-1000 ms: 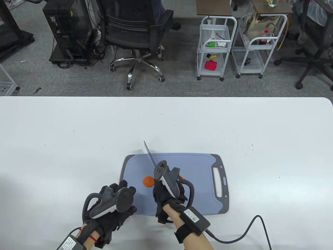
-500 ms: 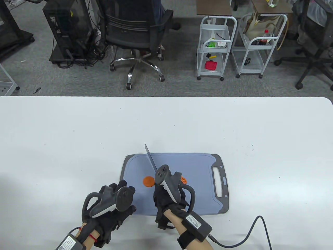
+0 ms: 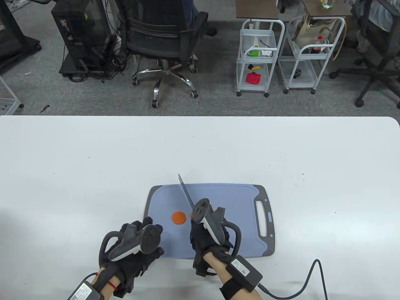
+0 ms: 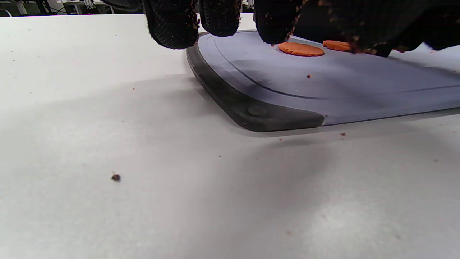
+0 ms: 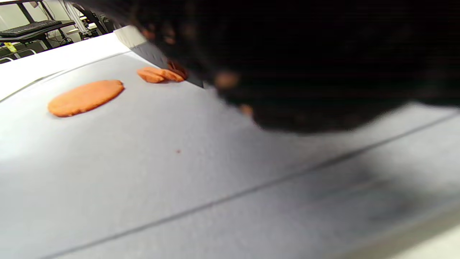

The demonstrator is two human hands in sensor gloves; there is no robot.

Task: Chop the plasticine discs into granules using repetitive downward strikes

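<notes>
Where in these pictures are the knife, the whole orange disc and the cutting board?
knife point(image 3: 185, 190): table view, middle of the blade.
whole orange disc point(image 3: 178, 217): table view, centre of its flat top.
cutting board point(image 3: 237, 200): table view, bare blue surface right of the blade.

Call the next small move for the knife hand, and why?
Probably bring the knife straight down again on the partly cut orange pieces under the blade. The right hand grips the knife there, and those pieces are slabs, not granules. The round disc to their left looks whole and can wait; the left hand rests at the cutting board corner, away from the blade.
</notes>
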